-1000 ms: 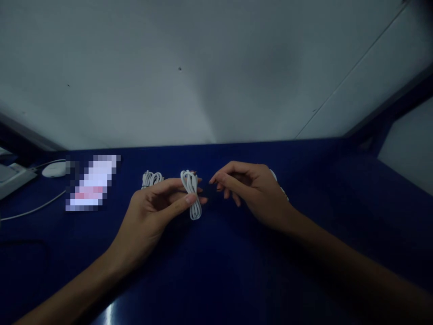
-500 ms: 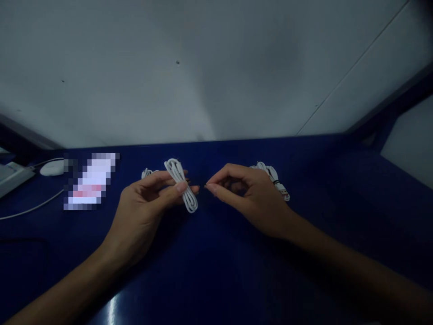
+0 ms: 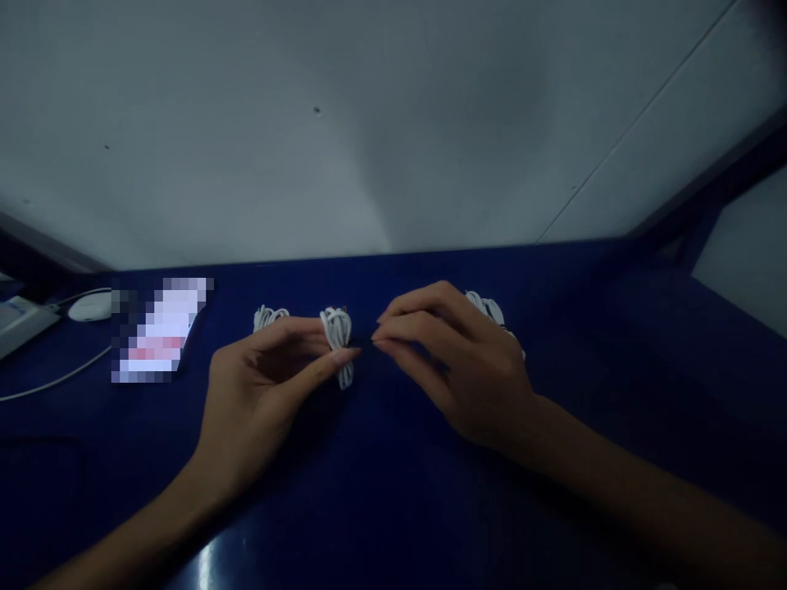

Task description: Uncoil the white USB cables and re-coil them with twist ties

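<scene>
My left hand [image 3: 264, 385] pinches a coiled white cable bundle [image 3: 339, 334] between thumb and fingers, holding it just above the dark blue table [image 3: 393, 492]. My right hand [image 3: 455, 360] is closed in a pinch right beside the bundle, fingertips at its right side; what they grip is too dark to make out. A second coiled white cable [image 3: 269, 316] lies on the table behind my left hand. A third white cable bundle [image 3: 489, 310] lies behind my right hand, partly hidden by it.
A blurred-out white object [image 3: 161, 329] lies at the left. Further left are a white mouse [image 3: 89, 306] with its cord and the corner of a grey device [image 3: 18, 321]. A pale wall [image 3: 369, 123] rises behind the table.
The bundle in my left hand has turned from slanted to more upright and sits lower. My right hand has rolled palm-down and closed in on the bundle, covering more of the cable behind it.
</scene>
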Available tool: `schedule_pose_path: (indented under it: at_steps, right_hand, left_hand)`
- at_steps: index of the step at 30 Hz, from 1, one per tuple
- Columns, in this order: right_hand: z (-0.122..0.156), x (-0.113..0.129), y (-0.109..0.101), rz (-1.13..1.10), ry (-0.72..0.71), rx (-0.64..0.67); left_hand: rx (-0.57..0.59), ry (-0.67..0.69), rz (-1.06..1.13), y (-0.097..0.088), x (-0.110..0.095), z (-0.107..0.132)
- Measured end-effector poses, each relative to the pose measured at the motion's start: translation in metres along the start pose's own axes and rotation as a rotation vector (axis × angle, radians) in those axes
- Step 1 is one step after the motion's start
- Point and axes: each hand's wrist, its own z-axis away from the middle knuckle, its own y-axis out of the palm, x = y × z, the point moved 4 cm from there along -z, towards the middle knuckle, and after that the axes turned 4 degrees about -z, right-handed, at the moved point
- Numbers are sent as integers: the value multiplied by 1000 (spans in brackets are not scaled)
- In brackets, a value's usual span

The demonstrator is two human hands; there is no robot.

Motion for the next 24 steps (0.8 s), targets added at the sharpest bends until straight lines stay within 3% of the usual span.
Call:
schedule_pose_path:
  at_steps: [2, 7, 10, 18, 24]
  right_hand:
    - [-2, -2, -1, -89, 82, -5]
    - [-3, -16, 5, -421, 489, 39]
    - [-3, -23, 7, -572, 652, 46]
    - [6, -40, 12, -864, 908, 99]
    - [14, -42, 15, -907, 982, 126]
  left_hand:
    - [18, 2, 9, 1, 0, 0]
    - [139, -6, 46, 4, 1, -1]
    - [183, 14, 54, 5, -1, -1]
    - [208, -13, 123, 5, -1, -2]
    - [121, -61, 208, 3, 5, -4]
